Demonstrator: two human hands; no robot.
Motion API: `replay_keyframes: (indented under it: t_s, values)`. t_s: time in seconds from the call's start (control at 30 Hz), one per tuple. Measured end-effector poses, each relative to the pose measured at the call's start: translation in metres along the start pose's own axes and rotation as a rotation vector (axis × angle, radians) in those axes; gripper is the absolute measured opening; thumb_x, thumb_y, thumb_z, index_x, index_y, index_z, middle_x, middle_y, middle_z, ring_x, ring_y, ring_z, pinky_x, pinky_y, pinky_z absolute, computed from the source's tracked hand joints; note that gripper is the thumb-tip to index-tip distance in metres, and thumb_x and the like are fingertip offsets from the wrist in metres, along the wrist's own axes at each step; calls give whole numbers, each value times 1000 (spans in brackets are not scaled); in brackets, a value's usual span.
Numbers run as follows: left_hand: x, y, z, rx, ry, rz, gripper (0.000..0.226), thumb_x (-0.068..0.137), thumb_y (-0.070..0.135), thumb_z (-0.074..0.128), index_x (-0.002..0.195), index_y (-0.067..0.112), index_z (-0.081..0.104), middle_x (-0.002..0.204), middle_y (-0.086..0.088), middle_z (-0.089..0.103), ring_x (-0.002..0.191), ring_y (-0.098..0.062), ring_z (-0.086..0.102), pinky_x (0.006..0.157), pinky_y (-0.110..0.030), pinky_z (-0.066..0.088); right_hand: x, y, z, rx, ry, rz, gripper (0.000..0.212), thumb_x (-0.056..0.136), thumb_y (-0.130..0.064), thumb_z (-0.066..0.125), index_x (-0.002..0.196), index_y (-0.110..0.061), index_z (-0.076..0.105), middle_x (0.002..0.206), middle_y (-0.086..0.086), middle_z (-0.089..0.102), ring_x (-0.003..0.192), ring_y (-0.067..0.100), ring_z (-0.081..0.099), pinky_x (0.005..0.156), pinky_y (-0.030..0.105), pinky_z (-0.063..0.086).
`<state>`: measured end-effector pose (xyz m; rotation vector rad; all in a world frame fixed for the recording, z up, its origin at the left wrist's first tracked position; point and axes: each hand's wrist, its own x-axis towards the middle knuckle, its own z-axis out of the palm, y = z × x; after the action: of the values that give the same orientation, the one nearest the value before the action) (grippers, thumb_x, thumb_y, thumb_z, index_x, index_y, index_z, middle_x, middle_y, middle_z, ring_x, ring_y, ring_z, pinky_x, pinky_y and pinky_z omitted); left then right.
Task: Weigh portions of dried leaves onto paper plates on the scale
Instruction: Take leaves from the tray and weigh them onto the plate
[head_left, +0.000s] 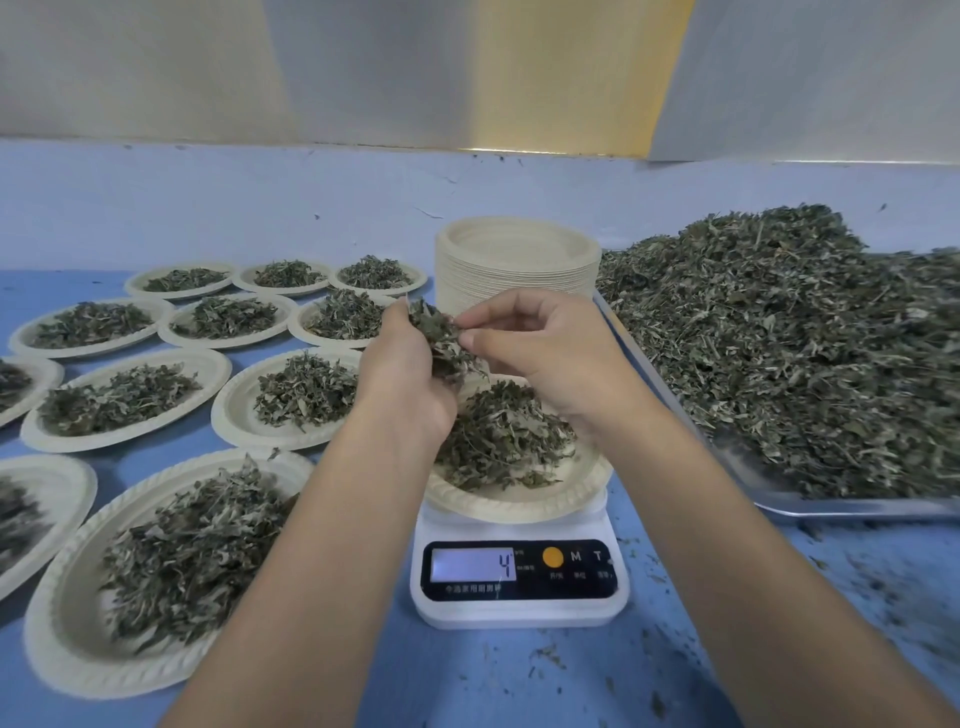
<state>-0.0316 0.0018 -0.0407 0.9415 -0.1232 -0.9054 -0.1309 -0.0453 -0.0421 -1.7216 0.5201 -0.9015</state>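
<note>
Dried leaves (444, 340) sat as a clump in the left hand (402, 379), fingers curled round it, held just above the paper plate (519, 503) on the scale (519, 608). The right hand (550, 358) met the clump from the other side, thumb & fingertips pinching at its edge, other fingers loosely bent. A loose heap of the same leaves lay on that plate, its left part hidden behind the left wrist. The plate rested on the white scale's top, overhanging it on both sides. The display (472, 565) was lit & showed a 4 at its right end, w/ an orange button (552, 557) and M, T keys beside it. Directly behind the hands stood a tall stack of empty plates (517, 249). To the right lay a metal tray (852, 508) carrying a big pile of leaves (805, 338), heaped highest toward the back. To the left, filled plates (52, 623) lay in rows on the blue surface (519, 686), each w/ a portion in the middle, rims near or touching; those at far left were cut off by the frame edge. Leaf crumbs (883, 587) were scattered over the surface in front of the tray & near the scale
</note>
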Motion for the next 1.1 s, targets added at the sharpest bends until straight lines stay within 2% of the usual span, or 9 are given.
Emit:
replay_keyframes:
  t_s: [0.17, 0.3, 0.4, 0.5, 0.67, 0.77, 0.9, 1.0, 1.1]
  values:
    - [-3, 2, -1, -106, -22, -68, 38, 103, 28, 32, 80, 6, 54, 48, -6, 63, 32, -15, 58, 34, -20, 44, -1, -3, -1, 71, -10, 13, 21, 79, 6, 69, 76, -15, 70, 66, -2, 65, 55, 0, 56, 57, 12, 48]
    - [-3, 2, 0, -59, -77, -37, 29, 99, 25, 41, 78, 11, 56, 53, -3, 63, 39, -11, 59, 43, -18, 47, -1, -5, -4, 58, 25, 4, 21, 79, 6, 68, 75, -15, 69, 64, -2, 64, 52, -1, 55, 55, 11, 47]
    - [-4, -1, 2, 56, -119, 14, 22, 96, 19, 43, 78, 15, 56, 62, 0, 63, 59, -12, 59, 59, -23, 49, 0, -2, -3, -13, 83, -14, 24, 78, 4, 69, 72, -19, 69, 62, -6, 64, 55, 1, 56, 59, 15, 48]
    - [-6, -5, 5, 112, -113, 64, 22, 95, 15, 42, 77, 17, 54, 69, 1, 57, 65, -13, 53, 61, -26, 44, 1, 1, -1, -75, 119, -27, 25, 76, 2, 71, 71, -23, 69, 60, -11, 66, 59, 1, 59, 64, 19, 50]
    - [-8, -7, 11, 118, -131, 114, 25, 95, 27, 49, 75, 14, 55, 63, 2, 56, 63, -14, 53, 64, -27, 45, 2, 4, -1, -121, 158, -46, 26, 73, -1, 70, 66, -26, 68, 62, -12, 67, 66, 4, 62, 74, 29, 55]
    - [-9, -9, 12, 147, -157, 136, 24, 91, 34, 59, 84, 11, 59, 73, -3, 59, 73, -18, 57, 71, -31, 48, 3, 4, -2, -117, 170, -40, 26, 73, -1, 70, 67, -25, 68, 62, -11, 67, 65, 6, 63, 76, 32, 56]
    - [-10, -13, 13, 189, -180, 178, 35, 84, 33, 69, 105, 6, 58, 80, -5, 61, 69, -16, 60, 59, -24, 50, 4, 5, -5, -119, 165, -35, 24, 73, -1, 68, 70, -25, 69, 65, -9, 69, 68, 8, 65, 80, 37, 57]
    - [-10, -15, 12, 171, -183, 200, 14, 90, 23, 63, 91, 11, 56, 71, -1, 63, 58, -9, 60, 48, -17, 46, 4, 5, -5, -115, 160, -30, 23, 73, 0, 69, 70, -23, 70, 66, -7, 69, 67, 9, 64, 79, 36, 56]
    - [-6, -14, 8, 148, -137, 193, 14, 98, 23, 51, 89, 12, 53, 71, -1, 60, 56, -9, 56, 48, -20, 45, 5, 5, -6, -112, 151, -14, 22, 74, 0, 70, 69, -22, 70, 64, -6, 67, 62, 8, 61, 72, 31, 54]
